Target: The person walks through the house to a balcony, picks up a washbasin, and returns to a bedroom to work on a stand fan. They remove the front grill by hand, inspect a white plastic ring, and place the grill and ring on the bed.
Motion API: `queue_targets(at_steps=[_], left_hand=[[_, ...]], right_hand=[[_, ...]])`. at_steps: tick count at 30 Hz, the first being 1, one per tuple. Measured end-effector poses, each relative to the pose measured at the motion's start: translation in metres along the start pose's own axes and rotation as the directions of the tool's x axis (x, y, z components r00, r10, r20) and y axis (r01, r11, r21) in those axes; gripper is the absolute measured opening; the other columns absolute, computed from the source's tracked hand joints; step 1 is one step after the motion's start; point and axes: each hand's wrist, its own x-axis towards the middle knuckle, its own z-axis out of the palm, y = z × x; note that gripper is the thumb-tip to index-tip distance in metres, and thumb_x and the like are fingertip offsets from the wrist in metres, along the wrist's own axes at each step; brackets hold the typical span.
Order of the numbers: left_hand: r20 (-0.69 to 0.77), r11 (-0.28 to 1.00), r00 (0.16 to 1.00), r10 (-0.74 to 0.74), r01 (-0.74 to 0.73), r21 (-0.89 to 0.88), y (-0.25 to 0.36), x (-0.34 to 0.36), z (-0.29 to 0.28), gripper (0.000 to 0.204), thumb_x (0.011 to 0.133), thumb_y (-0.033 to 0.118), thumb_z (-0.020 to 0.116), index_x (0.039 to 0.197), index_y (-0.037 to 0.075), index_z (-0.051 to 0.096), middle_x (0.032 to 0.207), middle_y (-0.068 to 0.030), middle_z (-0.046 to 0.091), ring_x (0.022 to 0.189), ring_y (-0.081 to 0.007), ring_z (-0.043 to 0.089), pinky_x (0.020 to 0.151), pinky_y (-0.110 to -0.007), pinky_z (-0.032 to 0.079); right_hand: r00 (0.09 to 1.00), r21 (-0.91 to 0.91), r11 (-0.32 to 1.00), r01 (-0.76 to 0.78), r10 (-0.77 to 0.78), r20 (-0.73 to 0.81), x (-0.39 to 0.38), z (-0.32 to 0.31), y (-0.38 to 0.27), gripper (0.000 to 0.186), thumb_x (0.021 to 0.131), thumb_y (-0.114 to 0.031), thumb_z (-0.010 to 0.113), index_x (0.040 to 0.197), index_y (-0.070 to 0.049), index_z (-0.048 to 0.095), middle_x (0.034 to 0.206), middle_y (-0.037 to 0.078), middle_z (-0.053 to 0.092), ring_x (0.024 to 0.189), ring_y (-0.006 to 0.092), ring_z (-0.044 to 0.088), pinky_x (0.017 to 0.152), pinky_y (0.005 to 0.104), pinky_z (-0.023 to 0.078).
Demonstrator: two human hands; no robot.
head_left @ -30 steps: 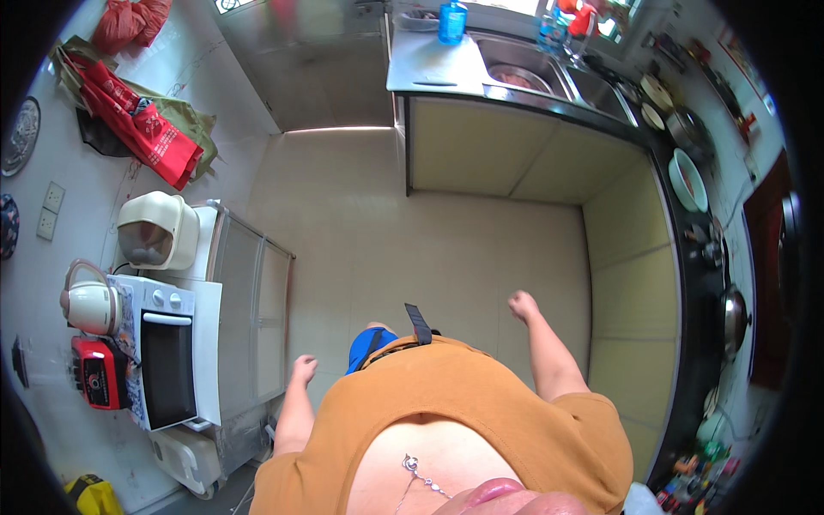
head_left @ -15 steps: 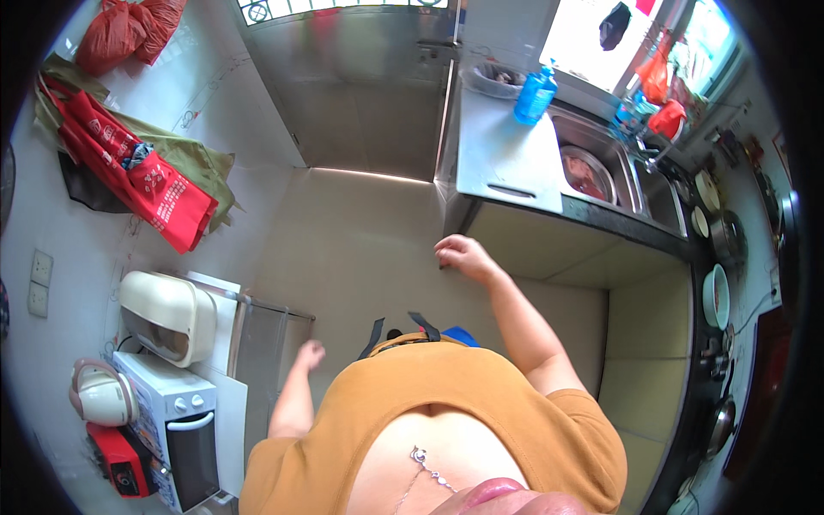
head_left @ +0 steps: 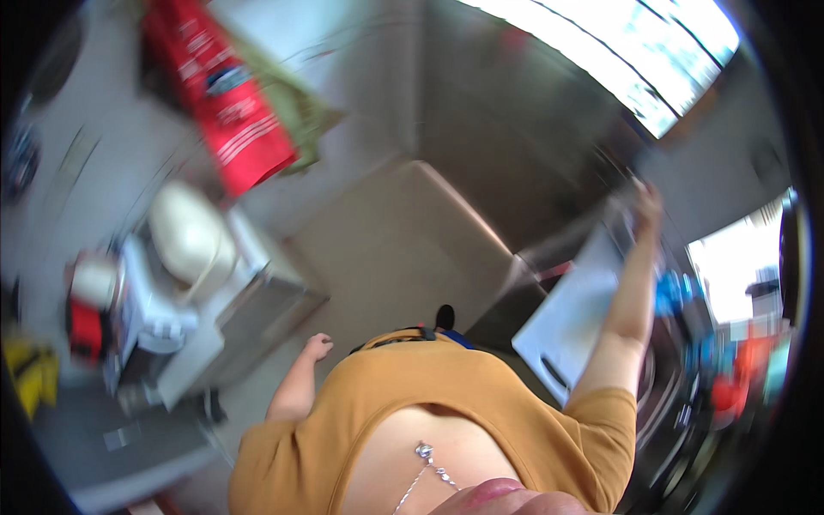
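The right hand (head_left: 648,210) is being held out at the upper right, its fingers blurred; whether anything is being grasped cannot be told. It is being held near the right-hand edge of a large grey metal door (head_left: 506,103), and whether that is being touched cannot be told. Part of a white rectangular board with a slotted grip (head_left: 575,296) is being covered by the forearm, beyond which a blurred blue bottle (head_left: 672,292) is being shown. The left hand (head_left: 319,346) is being held low beside the mustard-brown top (head_left: 429,369) that is being worn, released, with loosely bent fingers. At the upper left, an olive-green bag (head_left: 296,107) is being partly hidden by a red bag with white print (head_left: 236,124).
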Motion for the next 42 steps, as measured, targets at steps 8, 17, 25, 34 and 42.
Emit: queue_targets(at_steps=[8,17,25,34,42], left_hand=[[0.052,0.707,0.730,-0.681,0.675,-0.212,-0.100,-0.159,0.044,0.027,0.078,0.017,0.051,0.100,0.004,0.058,0.088,-0.0131,0.061,0.073,-0.0220,0.059,0.064,-0.035,0.048],[0.074,0.996,0.995,-0.066,0.070,-0.057,0.145,-0.034,0.005,0.036,0.078,0.027,0.056,0.110,0.010,0.052,0.107,-0.0111,0.056,0.100,-0.0264,0.053,0.084,-0.037,0.043],[-0.050,0.983,0.997,-0.054,0.044,-0.180,0.168,-0.021,-0.026,0.035,0.076,0.026,0.058,0.106,0.009,0.054,0.101,-0.0105,0.060,0.094,-0.0250,0.056,0.081,-0.035,0.044],[0.172,0.867,0.859,-0.482,0.496,-0.048,0.069,-0.084,0.011,0.038,0.077,0.025,0.058,0.110,0.008,0.054,0.106,-0.0108,0.058,0.100,-0.0248,0.053,0.086,-0.035,0.041],[-0.025,0.917,0.947,-0.320,0.303,-0.259,0.082,-0.057,0.005,0.033,0.078,0.025,0.056,0.107,0.010,0.055,0.104,-0.0106,0.059,0.097,-0.0245,0.055,0.085,-0.034,0.042]], right_hand=[[0.986,0.216,0.963,-0.161,0.168,-0.014,0.116,0.143,0.096,0.078,0.057,-0.039,0.078,0.112,0.005,0.046,0.113,0.016,0.051,0.100,0.0247,0.051,0.084,0.0344,0.043],[0.905,0.383,0.907,-0.177,0.303,-0.299,0.104,0.116,0.055,0.036,0.060,-0.021,0.079,0.084,0.001,0.062,0.090,0.012,0.063,0.080,0.0210,0.059,0.073,0.0312,0.048],[0.659,0.477,0.548,-0.687,0.746,0.092,0.081,0.128,0.140,0.040,0.079,-0.027,0.051,0.119,-0.022,0.047,0.116,0.007,0.049,0.100,0.0291,0.047,0.074,0.0512,0.043],[0.327,0.478,0.033,-0.878,0.770,0.548,0.073,0.142,0.089,0.053,0.068,-0.047,0.058,0.110,-0.015,0.052,0.115,0.010,0.048,0.103,0.0345,0.045,0.085,0.0523,0.032],[0.360,0.534,0.050,-0.844,0.790,0.496,0.057,0.162,0.098,0.061,0.063,-0.053,0.059,0.108,-0.013,0.052,0.100,0.011,0.056,0.090,0.0343,0.055,0.081,0.0488,0.034]])
